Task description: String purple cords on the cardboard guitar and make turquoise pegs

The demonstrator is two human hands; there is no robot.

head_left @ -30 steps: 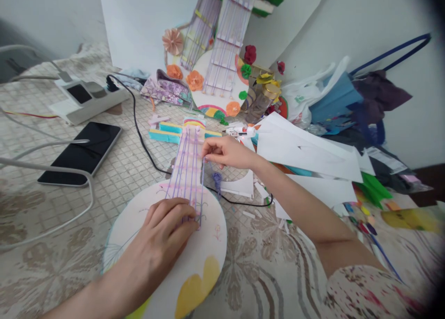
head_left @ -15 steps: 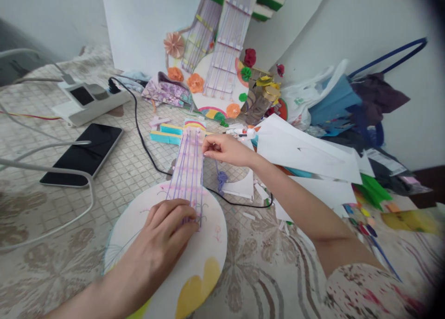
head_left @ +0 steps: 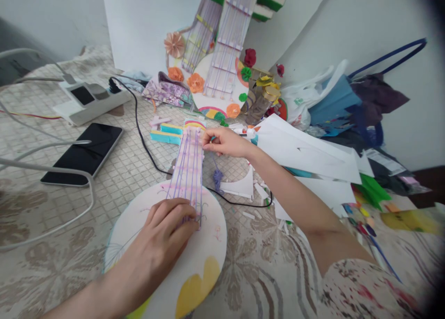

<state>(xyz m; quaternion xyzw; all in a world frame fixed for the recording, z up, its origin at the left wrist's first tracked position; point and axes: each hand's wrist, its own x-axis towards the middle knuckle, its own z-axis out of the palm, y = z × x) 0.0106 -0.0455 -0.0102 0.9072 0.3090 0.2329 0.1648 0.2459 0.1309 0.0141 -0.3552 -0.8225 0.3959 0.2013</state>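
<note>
A paper guitar (head_left: 181, 263) with a round white body and a pale neck (head_left: 189, 163) lies on the patterned cloth in front of me. Purple yarn strings run along the neck. My left hand (head_left: 163, 238) lies flat on the body, fingers pressing the lower ends of the strings. My right hand (head_left: 222, 143) pinches a purple yarn strand (head_left: 214, 163) beside the upper neck; the strand's loose end hangs in a small bundle (head_left: 218, 175) below the hand.
A black phone (head_left: 81, 154) and a white power strip (head_left: 88, 98) lie at the left, with a black cable (head_left: 146, 147) crossing. Finished paper guitars with paper flowers (head_left: 219, 73) lean on the wall. White paper sheets (head_left: 306, 154), bags and scraps crowd the right.
My right hand has moved up along the neck toward its top, drawing the purple yarn with it. My left hand has stayed pressed on the strings.
</note>
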